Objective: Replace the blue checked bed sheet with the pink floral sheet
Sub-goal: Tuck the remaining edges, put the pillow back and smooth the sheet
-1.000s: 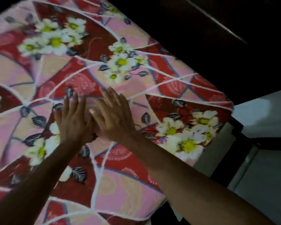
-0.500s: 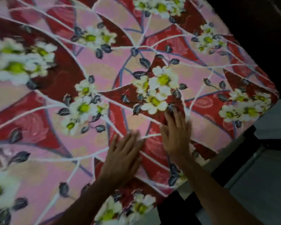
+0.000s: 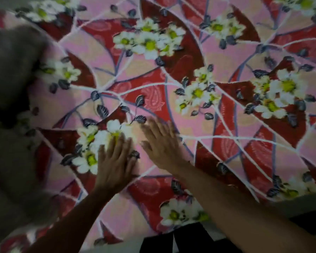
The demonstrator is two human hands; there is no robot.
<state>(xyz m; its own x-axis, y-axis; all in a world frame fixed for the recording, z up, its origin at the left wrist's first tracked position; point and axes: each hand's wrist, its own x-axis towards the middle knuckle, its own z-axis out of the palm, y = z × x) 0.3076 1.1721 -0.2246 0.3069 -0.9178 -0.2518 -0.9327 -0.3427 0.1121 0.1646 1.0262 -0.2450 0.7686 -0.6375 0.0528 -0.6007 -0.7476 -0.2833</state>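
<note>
Pink floral sheet (image 3: pixel 217 57) already covers the bed, no blue checked sheet visible — your left hand (image 3: pixel 115 161) and right hand (image 3: pixel 161 143) lie flat, fingers spread, pressing it smooth — likely just tucking left.

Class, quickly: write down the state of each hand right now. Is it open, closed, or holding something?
Left hand: open, fingers straight, flat on the pink floral sheet.
Right hand: open, flat on the sheet, holding nothing.
</note>
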